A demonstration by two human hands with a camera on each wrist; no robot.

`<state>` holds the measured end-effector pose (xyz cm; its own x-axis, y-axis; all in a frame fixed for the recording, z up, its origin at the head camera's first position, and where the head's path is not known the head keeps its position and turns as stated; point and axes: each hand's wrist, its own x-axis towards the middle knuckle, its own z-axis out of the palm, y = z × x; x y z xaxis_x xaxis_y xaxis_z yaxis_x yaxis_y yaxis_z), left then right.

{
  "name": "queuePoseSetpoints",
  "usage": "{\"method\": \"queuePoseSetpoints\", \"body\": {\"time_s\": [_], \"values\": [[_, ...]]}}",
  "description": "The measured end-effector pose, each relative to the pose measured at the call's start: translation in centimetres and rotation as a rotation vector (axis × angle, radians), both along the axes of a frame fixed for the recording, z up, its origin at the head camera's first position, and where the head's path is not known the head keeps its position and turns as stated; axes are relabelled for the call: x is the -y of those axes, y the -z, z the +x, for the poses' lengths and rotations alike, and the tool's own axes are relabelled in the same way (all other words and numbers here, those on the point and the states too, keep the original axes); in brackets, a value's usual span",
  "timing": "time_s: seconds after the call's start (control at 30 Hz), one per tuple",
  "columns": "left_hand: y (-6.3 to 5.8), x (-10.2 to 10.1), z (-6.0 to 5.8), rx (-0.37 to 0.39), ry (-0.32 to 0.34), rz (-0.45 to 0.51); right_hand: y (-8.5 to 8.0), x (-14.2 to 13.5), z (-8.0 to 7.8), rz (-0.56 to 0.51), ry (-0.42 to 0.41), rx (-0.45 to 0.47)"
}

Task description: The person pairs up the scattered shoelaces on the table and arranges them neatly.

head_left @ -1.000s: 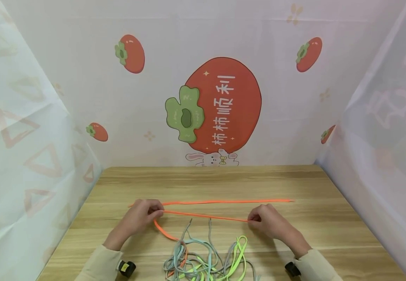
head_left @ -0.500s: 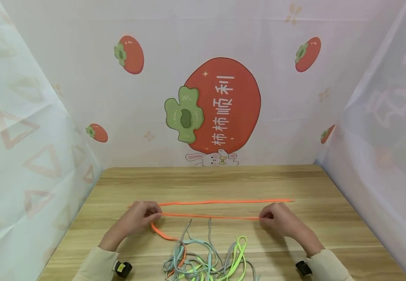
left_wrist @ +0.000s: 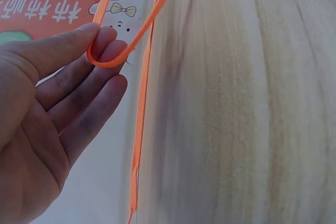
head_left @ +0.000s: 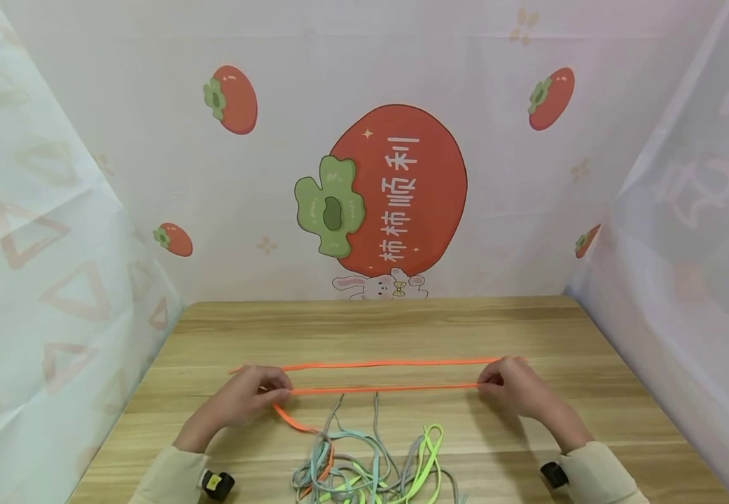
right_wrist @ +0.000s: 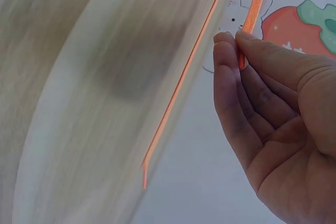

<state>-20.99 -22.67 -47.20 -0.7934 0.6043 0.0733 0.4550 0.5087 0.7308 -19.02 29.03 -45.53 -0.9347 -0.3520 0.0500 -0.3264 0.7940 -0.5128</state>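
An orange shoelace [head_left: 383, 389] is stretched nearly straight between the two hands, just above the table. My left hand [head_left: 247, 397] pinches it between thumb and fingertips; past that pinch, the lace [left_wrist: 142, 32] bends in a loop and runs down to the tangle in front. At the other side my right hand [head_left: 520, 389] pinches it near an end, and a short orange tip [right_wrist: 242, 61] pokes out below the thumb in the right wrist view. Farther back, a second orange shoelace [head_left: 383, 363] lies straight across the table, partly hidden at both ends by the hands.
A tangle of shoelaces lies at the table's front middle, with neon yellow [head_left: 428, 458], light blue [head_left: 376, 465] and grey [head_left: 375, 413] laces. The wooden table [head_left: 377, 329] meets a printed backdrop [head_left: 503, 238] behind, and cloth panels hang on both sides.
My right hand has moved to the right and slightly away, drawing the lace longer between the hands. My left hand has shifted slightly. The lace lying behind and the tangle look unchanged.
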Motion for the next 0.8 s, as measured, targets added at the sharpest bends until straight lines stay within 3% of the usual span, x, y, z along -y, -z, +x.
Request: {"method": "queuePoseSetpoints", "body": {"time_s": [0.43,0.8], "values": [[0.4,1.3,0.1,-0.043,-0.005,0.05,0.6,-1.7,-0.8,-0.003,0.028,-0.025],[0.2,1.8,0.3,-0.006,-0.025,0.043,0.5,-2.8,-1.3,-0.002,0.073,-0.004]]}}
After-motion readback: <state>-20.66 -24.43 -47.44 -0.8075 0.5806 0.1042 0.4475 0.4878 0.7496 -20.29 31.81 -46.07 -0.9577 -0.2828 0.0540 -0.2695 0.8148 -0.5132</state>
